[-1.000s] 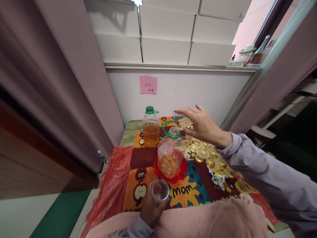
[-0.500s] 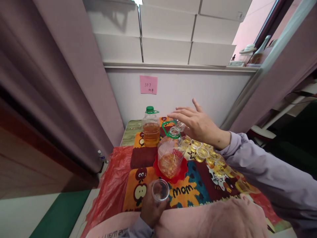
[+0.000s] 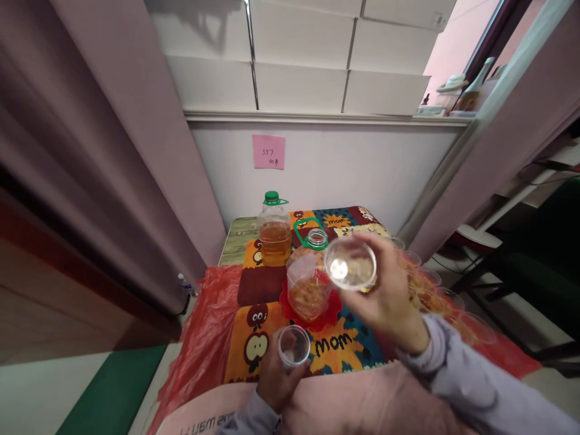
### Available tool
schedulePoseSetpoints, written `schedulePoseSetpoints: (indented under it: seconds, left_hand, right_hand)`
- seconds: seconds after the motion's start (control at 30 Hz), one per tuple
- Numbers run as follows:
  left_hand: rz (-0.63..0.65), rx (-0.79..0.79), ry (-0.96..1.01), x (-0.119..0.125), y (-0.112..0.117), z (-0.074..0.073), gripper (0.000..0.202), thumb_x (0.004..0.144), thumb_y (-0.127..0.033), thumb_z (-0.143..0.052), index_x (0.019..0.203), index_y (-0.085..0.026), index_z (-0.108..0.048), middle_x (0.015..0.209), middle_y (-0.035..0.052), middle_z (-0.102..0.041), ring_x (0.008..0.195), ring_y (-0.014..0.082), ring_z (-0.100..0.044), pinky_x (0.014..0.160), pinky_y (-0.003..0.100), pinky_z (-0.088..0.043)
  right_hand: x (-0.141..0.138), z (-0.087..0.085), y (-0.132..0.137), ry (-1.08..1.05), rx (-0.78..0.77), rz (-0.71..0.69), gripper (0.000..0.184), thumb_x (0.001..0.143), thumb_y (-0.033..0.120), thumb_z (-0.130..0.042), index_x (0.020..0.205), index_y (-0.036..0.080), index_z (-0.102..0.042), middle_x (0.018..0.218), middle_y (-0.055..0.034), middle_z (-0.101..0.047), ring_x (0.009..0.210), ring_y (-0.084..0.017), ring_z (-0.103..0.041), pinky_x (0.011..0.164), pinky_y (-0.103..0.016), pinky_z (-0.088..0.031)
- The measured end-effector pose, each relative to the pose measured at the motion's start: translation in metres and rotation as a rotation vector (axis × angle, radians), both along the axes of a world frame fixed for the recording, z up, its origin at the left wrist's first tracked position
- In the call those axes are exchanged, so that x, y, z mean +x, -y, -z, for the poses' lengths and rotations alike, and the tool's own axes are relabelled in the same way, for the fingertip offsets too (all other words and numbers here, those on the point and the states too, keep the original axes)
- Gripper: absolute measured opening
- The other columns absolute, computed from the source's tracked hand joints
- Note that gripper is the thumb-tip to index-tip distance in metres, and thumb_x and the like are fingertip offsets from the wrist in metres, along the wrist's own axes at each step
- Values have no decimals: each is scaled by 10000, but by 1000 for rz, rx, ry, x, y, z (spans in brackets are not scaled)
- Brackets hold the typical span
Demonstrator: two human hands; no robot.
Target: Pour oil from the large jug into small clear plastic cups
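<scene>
My left hand [image 3: 281, 382], low at the front of the table, is closed around a clear plastic cup [image 3: 293, 345] whose mouth faces up. Its contents are hard to make out; it looks empty. A second clear cup [image 3: 350, 264] is gripped by my right hand [image 3: 393, 293], slightly blurred, with the round mouth turned toward me. Just left of it stands an uncapped plastic jug [image 3: 306, 290] with a green handle and a little amber liquid at the bottom. Beneath that jug lies a red scalloped dish [image 3: 336, 314].
A green-capped jug [image 3: 275, 240] with amber liquid stands behind on the left. Several clear cups [image 3: 426, 279] of yellowish liquid line the right side, partly behind my right hand. Red plastic sheeting [image 3: 208, 314] covers the table's left edge. A white wall [image 3: 330, 163] rises behind.
My right hand has come back and down from above the uncapped jug's mouth, bringing its cup toward me on the jug's right. My left hand has stayed in place with its cup.
</scene>
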State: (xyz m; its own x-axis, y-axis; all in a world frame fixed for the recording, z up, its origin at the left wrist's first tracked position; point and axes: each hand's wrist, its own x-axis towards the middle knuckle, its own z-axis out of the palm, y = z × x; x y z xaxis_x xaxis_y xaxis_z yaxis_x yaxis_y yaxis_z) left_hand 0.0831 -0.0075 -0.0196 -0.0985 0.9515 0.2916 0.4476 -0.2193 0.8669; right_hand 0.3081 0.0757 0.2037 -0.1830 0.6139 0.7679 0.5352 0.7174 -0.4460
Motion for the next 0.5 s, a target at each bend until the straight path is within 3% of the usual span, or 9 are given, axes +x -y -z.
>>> schedulePoseSetpoints:
  seconds: [0.07,0.13,0.23,0.37,0.5]
  left_hand:
    - [30,22,2,0,0,1,509,804,-373,-792,1262,-196,-657,1160,134,-786,1072,306,-794,949,476,-662]
    - [66,43,9,-1,-1,4,517,828,-419,-782,1273,-196,-640,1183,143,-780,1076,313,-793,937,483,-662]
    - [103,54,-8,-2,0,9,565,842,-475,-781,1302,-195,-607,1202,156,-774,1067,323,-795,910,480,-664]
    - [139,78,-57,-1,1,13,547,856,-462,-780,1302,-202,-597,1163,141,-780,1037,309,-797,890,458,-661]
    - [139,84,-39,0,1,12,563,863,-496,-768,1309,-194,-605,1177,151,-779,1044,314,-795,892,459,-659]
  right_hand:
    - [-10,45,29,-57,-161,-118,846,916,266,-729,1642,294,-297,1362,-131,-718,1228,-323,-739,1035,-483,-645]
    - [-21,88,52,-43,-299,-170,790,904,264,-737,1604,267,-371,1417,-146,-702,1262,-323,-732,1068,-474,-634]
    - [-35,131,70,-99,-488,-192,715,898,235,-682,1570,211,-438,1460,-163,-688,1308,-310,-715,1092,-447,-624]
    - [-41,146,73,-190,-618,-209,662,910,236,-650,1548,202,-477,1495,-166,-672,1377,-304,-676,1138,-446,-595]
    - [-41,151,71,-142,-591,-218,689,916,263,-685,1562,212,-454,1473,-171,-677,1358,-309,-683,1149,-462,-580]
